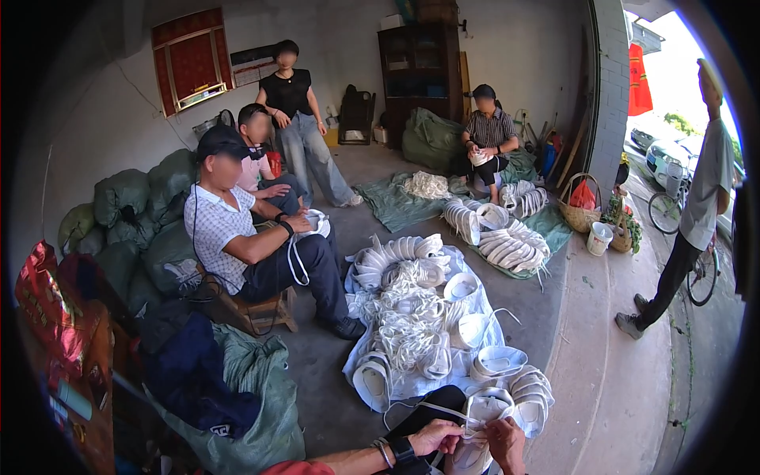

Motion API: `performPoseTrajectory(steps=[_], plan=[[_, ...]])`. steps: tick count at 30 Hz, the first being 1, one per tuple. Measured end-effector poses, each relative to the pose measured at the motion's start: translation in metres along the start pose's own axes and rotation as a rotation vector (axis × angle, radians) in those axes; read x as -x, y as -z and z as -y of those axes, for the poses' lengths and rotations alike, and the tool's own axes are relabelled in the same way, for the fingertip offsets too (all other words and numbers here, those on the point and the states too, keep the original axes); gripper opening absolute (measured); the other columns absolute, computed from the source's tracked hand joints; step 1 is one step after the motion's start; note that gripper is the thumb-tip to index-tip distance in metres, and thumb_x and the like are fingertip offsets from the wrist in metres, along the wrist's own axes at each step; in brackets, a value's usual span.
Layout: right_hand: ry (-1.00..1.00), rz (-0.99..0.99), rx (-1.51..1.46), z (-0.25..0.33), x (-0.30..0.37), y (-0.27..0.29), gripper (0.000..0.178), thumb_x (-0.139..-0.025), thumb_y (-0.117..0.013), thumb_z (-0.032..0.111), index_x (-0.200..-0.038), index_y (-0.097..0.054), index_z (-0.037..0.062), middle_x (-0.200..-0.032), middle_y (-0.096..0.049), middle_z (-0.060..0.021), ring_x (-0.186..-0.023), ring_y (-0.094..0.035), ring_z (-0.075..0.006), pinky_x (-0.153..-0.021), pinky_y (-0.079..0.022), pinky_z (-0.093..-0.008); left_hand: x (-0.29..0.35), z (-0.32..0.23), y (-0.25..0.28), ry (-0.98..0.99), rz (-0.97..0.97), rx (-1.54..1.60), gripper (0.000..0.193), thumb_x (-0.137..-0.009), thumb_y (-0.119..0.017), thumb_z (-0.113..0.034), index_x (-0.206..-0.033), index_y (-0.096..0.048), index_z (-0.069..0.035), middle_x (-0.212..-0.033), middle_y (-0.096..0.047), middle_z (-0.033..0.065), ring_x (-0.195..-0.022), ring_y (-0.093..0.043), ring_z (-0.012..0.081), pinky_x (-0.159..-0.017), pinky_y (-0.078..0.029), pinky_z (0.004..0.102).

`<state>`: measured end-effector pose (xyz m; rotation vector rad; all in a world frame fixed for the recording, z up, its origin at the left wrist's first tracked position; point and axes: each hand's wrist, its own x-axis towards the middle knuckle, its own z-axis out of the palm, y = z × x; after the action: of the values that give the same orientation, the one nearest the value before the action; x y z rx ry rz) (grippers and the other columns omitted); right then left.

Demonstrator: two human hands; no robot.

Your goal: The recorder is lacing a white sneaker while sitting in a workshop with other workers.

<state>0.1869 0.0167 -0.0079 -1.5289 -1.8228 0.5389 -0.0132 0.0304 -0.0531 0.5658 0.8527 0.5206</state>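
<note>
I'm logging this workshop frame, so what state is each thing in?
white shoe: on the person's lap, held at its lace
left hand: closed on the lace
right hand: pinching the lace
white laces: loose, tangled heap on the sheet
shoe rows: stacked on edge on the green sheet
woven basket: upright, holding a red bag

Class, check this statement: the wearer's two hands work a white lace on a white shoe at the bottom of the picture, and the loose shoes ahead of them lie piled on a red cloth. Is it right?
Not quite. The head view shows the left hand and right hand working the white lace on the white shoe, but the piled shoes lie on a white cloth, not a red one.
</note>
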Motion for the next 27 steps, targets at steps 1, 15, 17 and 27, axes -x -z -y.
performPoseTrajectory(steps=[1, 15, 17, 27], plan=[[0.008, 0.003, 0.000, -0.001, 0.000, -0.001, 0.005, -0.072, -0.067, 0.007, -0.076, -0.066, 0.0040, -0.068, -0.059, -0.0108, -0.058, -0.061, -0.0230, -0.053, -0.049, -0.0314, -0.001, 0.000, 0.002, 0.036, 0.032, 0.055, 0.021, -0.087, -0.057, -0.027, -0.076, -0.057, -0.009, -0.062, -0.057, -0.0001, -0.052, -0.056, 0.0128, -0.047, -0.042, 0.0229], [0.079, 0.012, -0.046, -0.010, 0.000, -0.001, 0.005, -0.073, -0.062, 0.002, -0.076, -0.058, 0.0021, -0.071, -0.056, -0.0126, -0.060, -0.058, -0.0278, -0.054, -0.046, -0.0341, -0.022, 0.015, 0.023, 0.103, 0.297, 0.505, 0.023, -0.092, -0.046, -0.025, -0.088, -0.057, -0.004, -0.078, -0.061, 0.0046, -0.078, -0.059, 0.0187, -0.072, -0.046, 0.0297], [0.095, 0.009, -0.048, -0.009, 0.002, 0.001, 0.005, -0.074, -0.061, 0.001, -0.075, -0.057, 0.0019, -0.071, -0.056, -0.0129, -0.060, -0.058, -0.0288, -0.054, -0.046, -0.0346, -0.022, 0.017, 0.022, 0.111, 0.291, 0.508, 0.024, -0.092, -0.046, -0.025, -0.088, -0.057, -0.004, -0.078, -0.061, 0.0048, -0.078, -0.059, 0.0189, -0.073, -0.045, 0.0299], [0.027, -0.084, -0.161, -0.021, 0.007, 0.011, 0.007, -0.076, -0.060, 0.002, -0.075, -0.053, 0.0008, -0.066, -0.052, -0.0102, -0.056, -0.051, -0.0223, -0.052, -0.040, -0.0316, -0.020, 0.015, 0.015, 0.085, 0.224, 0.400, 0.023, -0.089, -0.051, -0.027, -0.085, -0.059, -0.006, -0.074, -0.062, 0.0046, -0.070, -0.062, 0.0178, -0.064, -0.048, 0.0299]])
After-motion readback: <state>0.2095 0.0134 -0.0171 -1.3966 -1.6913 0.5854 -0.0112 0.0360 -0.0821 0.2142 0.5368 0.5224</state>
